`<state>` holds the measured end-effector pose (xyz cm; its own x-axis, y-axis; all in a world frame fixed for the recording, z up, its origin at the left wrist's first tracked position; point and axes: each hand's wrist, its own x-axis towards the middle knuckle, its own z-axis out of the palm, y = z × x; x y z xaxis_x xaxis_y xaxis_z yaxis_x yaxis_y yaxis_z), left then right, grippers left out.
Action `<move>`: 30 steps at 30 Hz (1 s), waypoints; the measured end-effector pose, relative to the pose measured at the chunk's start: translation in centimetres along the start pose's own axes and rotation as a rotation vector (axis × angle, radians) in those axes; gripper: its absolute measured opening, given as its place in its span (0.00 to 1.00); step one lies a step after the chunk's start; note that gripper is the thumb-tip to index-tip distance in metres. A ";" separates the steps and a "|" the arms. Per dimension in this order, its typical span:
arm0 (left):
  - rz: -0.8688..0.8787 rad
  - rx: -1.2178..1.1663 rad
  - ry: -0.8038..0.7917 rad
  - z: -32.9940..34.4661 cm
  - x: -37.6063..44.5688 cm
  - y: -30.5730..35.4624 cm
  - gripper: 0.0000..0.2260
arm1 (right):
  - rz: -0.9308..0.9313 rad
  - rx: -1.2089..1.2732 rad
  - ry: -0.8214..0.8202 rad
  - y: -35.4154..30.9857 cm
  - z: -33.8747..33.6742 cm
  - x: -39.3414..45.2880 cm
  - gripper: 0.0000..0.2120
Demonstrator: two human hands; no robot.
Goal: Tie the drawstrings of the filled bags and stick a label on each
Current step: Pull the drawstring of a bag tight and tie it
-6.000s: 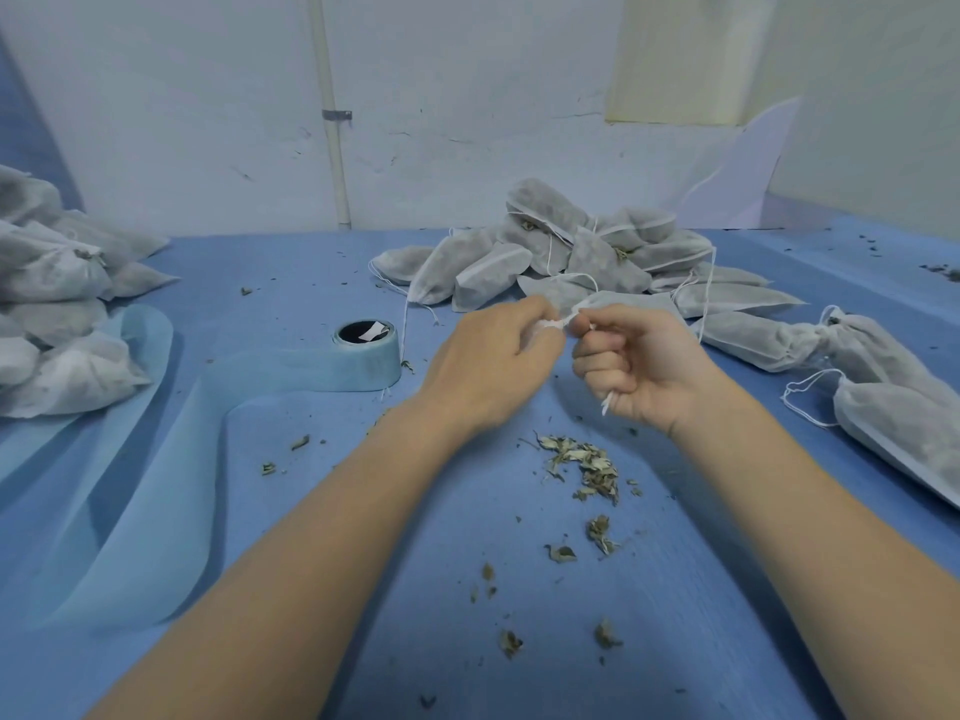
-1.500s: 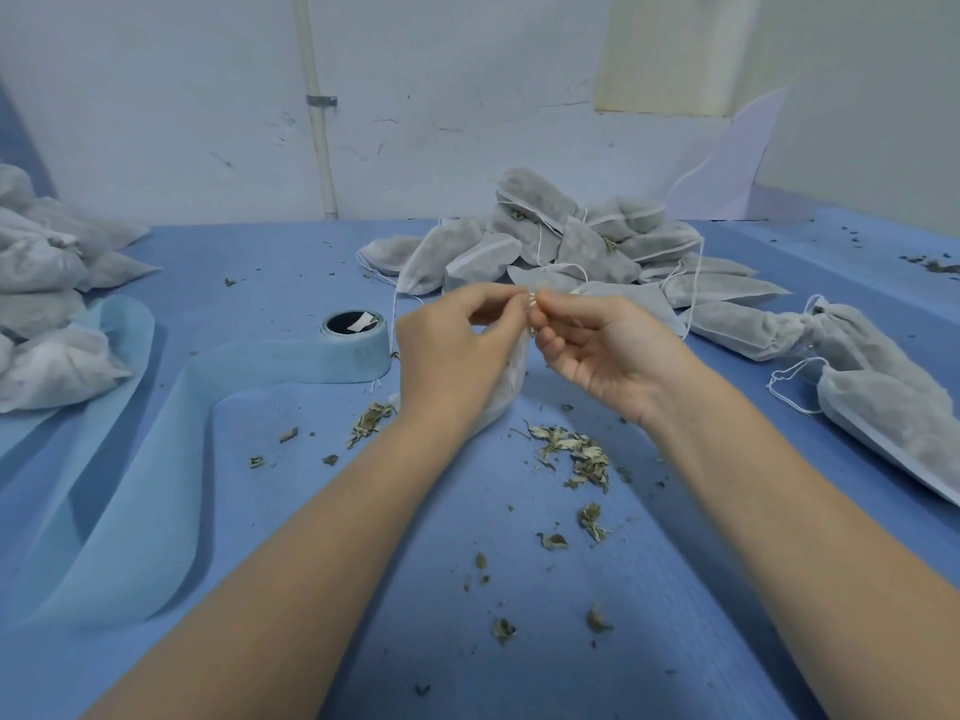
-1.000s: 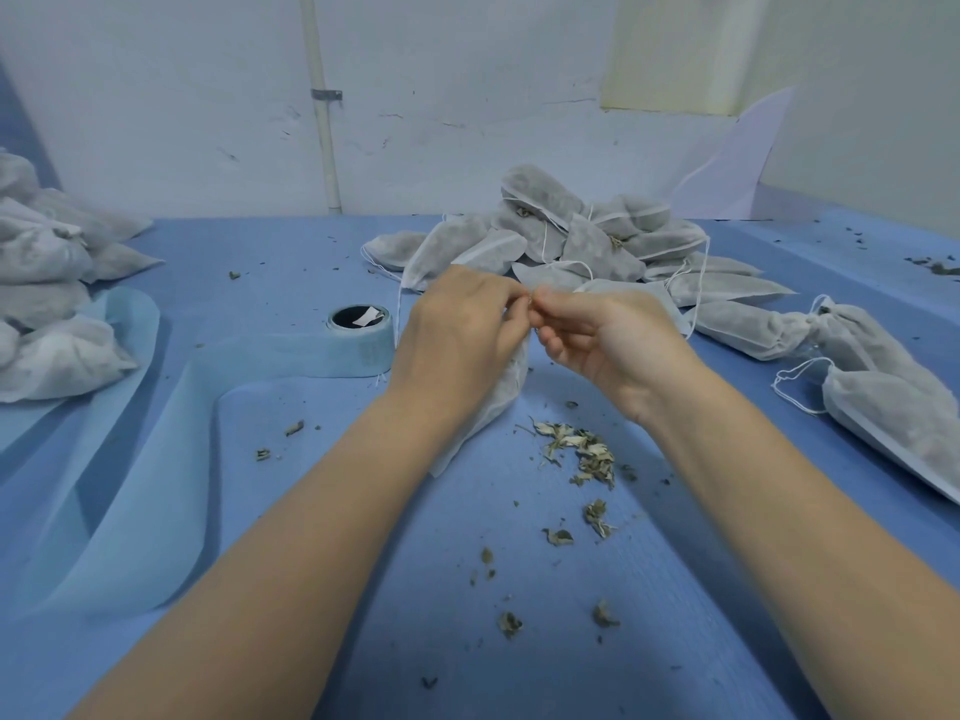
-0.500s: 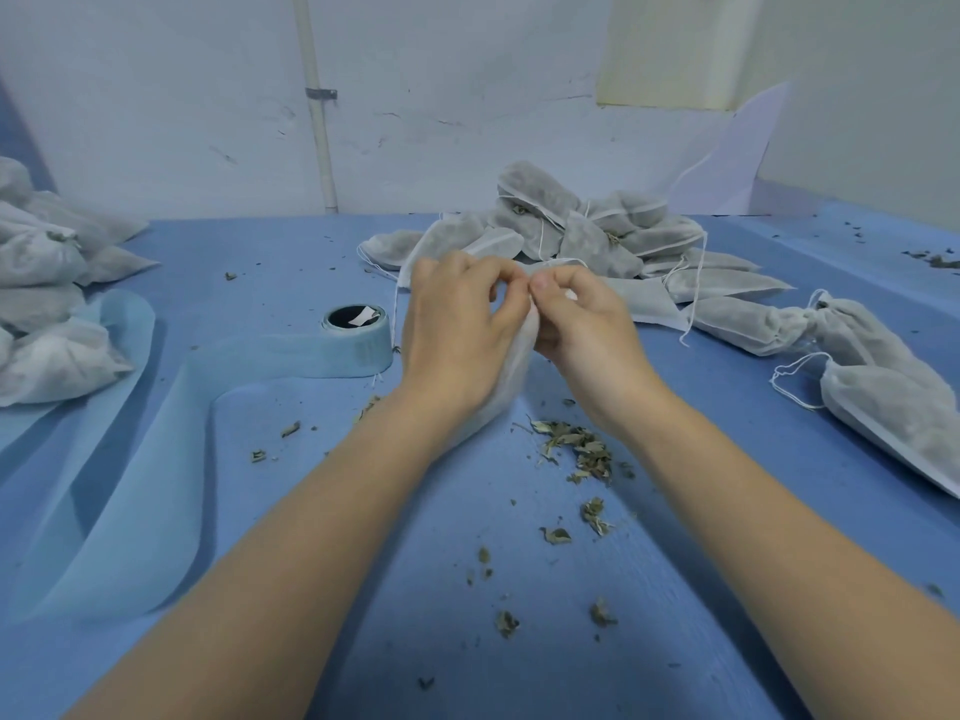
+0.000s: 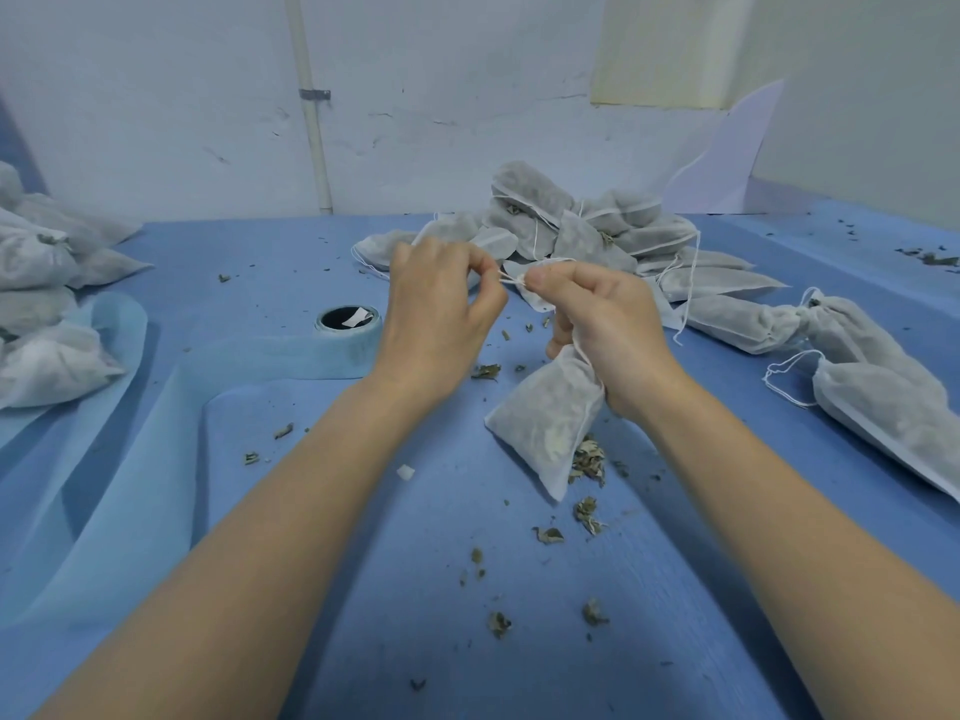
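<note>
Right hand [image 5: 602, 324] gripped round gathered neck of filled nonwoven bag [image 5: 545, 413], frame centre-right, bottom on blue table [image 5: 363, 589]. Drawstring [image 5: 511, 279] pinched by left hand [image 5: 441, 309]. Bag judged light, soft, tear-prone; best held at neck.

Work surface is a table [image 5: 322, 641] covered in blue cloth. Beyond the fingertips [image 5: 537, 277] lies a heap of filled bags [image 5: 587, 231]; left of them, a tape roll [image 5: 347, 320]. Below them, scattered dried leaf fragments [image 5: 587, 462] lie on the cloth.
</note>
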<state>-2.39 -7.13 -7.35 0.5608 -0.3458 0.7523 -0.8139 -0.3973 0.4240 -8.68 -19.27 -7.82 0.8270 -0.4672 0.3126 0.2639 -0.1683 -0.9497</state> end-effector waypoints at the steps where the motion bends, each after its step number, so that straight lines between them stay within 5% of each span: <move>1: -0.002 -0.009 0.004 0.0 0.0 0.0 0.08 | -0.006 -0.004 0.004 0.0 0.0 0.0 0.06; 9: -0.220 -0.206 -0.074 0.9 -0.7 0.5 0.08 | -0.026 0.026 0.163 0.2 -0.5 0.1 0.03; 17: -0.894 -0.602 -0.512 1.2 -1.1 0.6 0.25 | 0.095 0.458 0.403 0.7 -1.3 1.0 0.04; 20: -0.983 -0.788 -0.528 1.3 -1.3 0.4 0.25 | 0.085 0.562 0.409 1.0 -1.6 1.4 0.03; 24: -1.018 -1.058 -0.559 1.5 -1.5 0.8 0.08 | 0.081 0.592 0.406 1.1 -1.7 1.5 0.04; 30: -1.046 -1.219 -0.360 2.1 -1.6 0.8 0.06 | 0.078 0.442 0.295 0.8 -1.6 1.0 0.05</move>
<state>-3.61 -8.70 -9.24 0.7728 -0.6107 -0.1730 0.3829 0.2311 0.8944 -8.44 -21.25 -8.21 0.6947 -0.6985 0.1716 0.4440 0.2286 -0.8664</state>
